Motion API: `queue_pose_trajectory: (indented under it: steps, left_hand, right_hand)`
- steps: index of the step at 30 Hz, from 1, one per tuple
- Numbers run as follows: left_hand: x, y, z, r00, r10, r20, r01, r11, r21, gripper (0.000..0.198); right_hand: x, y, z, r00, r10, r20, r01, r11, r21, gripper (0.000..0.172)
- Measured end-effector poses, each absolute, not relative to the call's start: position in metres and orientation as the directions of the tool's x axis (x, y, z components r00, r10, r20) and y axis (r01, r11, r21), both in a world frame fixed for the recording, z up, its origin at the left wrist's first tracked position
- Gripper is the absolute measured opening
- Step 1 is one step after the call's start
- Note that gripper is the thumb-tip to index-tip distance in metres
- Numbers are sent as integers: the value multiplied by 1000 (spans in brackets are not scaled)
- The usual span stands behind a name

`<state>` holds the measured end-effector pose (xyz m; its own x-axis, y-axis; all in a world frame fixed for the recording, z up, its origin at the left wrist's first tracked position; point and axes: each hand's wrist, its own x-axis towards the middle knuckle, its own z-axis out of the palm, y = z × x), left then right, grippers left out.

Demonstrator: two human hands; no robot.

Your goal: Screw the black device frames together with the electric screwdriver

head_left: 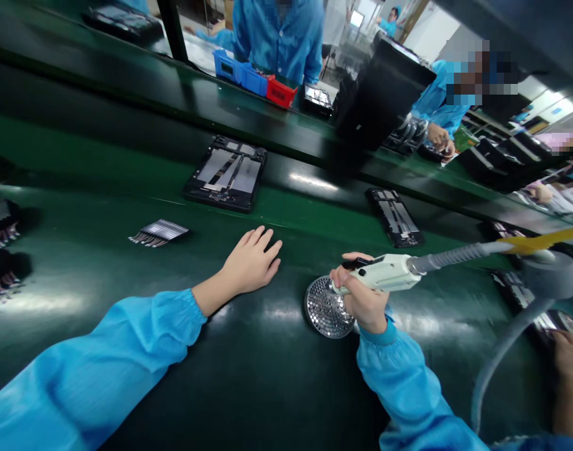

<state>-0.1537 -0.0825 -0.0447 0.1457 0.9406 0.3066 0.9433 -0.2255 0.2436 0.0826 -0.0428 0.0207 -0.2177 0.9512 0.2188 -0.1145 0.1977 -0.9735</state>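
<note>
Dark-green glossy assembly-line bench (249, 376), co-worker in blue smock (279, 37) beyond it. R hand (364, 300) wrapped round white plastic hose-fed handheld tool (385, 272), long axis running right into grey ribbed hose (460, 257). Round perforated steel disc (328, 307) sits at tool's nose, just left of R hand; attached or not, can't tell. L hand (249, 263) flat on bench, fingers lightly spread, holding nothing. Black tablet frame w/ silver strips (225, 174) ahead of L hand; narrower black frame (394, 217) ahead of R hand.

Perforated metal disc (326, 307) is partly hidden by the right hand (362, 294) tbh, and the co-worker's head (279, 7) at top center is cut off and blurred out.
</note>
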Motion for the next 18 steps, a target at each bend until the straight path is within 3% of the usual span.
queue_pose_trajectory:
  steps: [8, 14, 18]
  left_hand:
    - [-159, -82, -40, 145, 977, 159, 976, -167, 138, 45]
    - [-153, -27, -14, 184, 980, 72, 978, -189, 88, 25]
    - [-108, 31, -8, 264, 961, 85, 955, -272, 114, 19]
  right_hand:
    - [96, -44, 57, -143, 929, 340, -259, 297, -919, 24]
    - [102, -11, 48, -33, 943, 331, -33, 330, -943, 19]
    - [103, 6, 44, -62, 956, 288, 16, 289, -957, 9]
